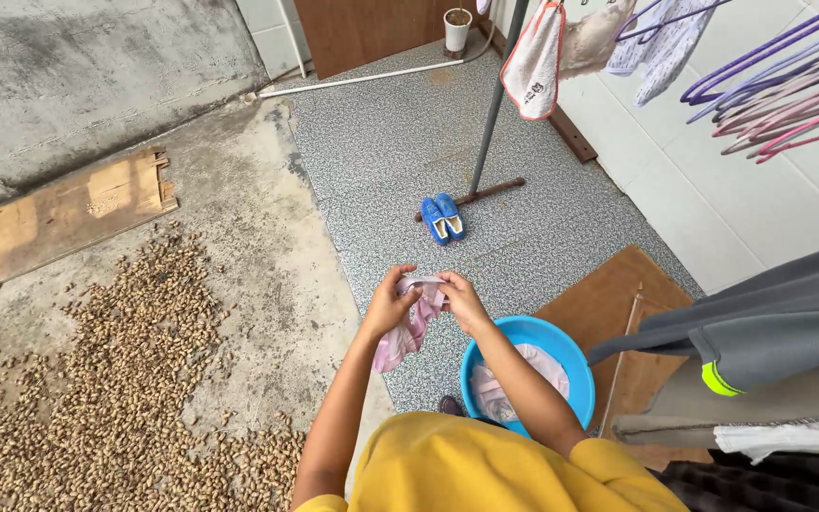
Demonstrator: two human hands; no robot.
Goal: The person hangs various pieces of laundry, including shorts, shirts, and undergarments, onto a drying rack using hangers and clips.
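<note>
My left hand (389, 305) and right hand (462, 299) both clamped on small pink garment (408, 332), held up in front of me, cloth hanging between wrists. Blue basin (571, 356) just below right forearm, pale laundry (514, 384) inside. Blue slippers (442, 218) farther off by drying-rack pole (495, 104). Peanuts (116, 379) spread on concrete at left.

A single head-worn camera looks steeply down and forward over the person's yellow cotton shirt (485, 465), which fills the near edge. The round blue plastic basin (561, 346) sits near; the small white plant pot (457, 28) stands far.
</note>
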